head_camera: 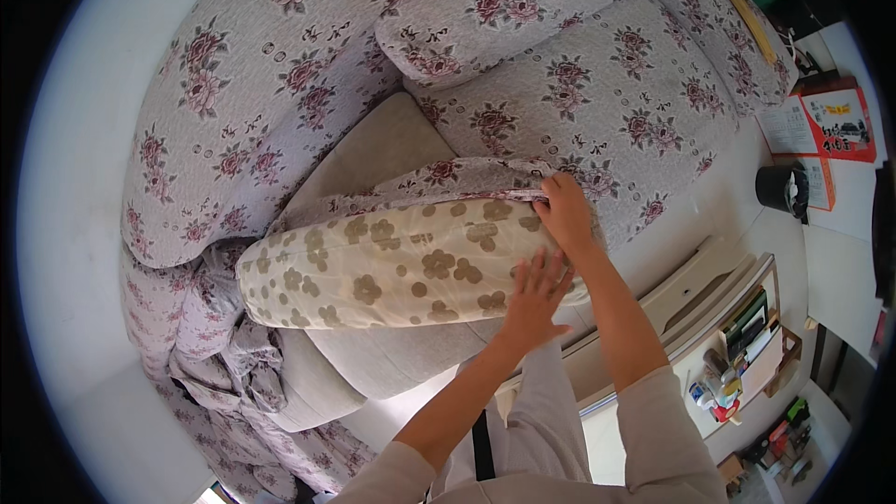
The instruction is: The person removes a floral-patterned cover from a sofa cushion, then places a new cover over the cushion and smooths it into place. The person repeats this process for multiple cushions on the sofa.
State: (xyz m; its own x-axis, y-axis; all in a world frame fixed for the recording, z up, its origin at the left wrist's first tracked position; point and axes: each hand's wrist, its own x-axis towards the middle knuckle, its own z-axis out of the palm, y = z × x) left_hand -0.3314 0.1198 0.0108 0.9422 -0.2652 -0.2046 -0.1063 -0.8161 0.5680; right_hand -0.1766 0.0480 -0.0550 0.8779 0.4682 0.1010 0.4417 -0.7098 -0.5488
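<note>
A sofa seat cushion (392, 269) stands tilted on its edge, showing a cream side with a brown flower print. A floral fabric cover (448, 175) lies along its upper edge. My right hand (567, 213) grips the hem of this cover at the cushion's right end. Just below it, my left hand (535, 304) rests against the cream side with its fingers spread. Under and behind the cushion shows the bare grey sofa base (392, 143). The far side of the cushion is hidden.
Matching floral fabric covers the sofa back (203, 154) and the neighbouring seat (560, 91). Bunched covers (231, 357) lie at left. At right stand a low table (693, 294) bearing bottles, a black bin (777, 189) and a red-and-white carton (833, 122).
</note>
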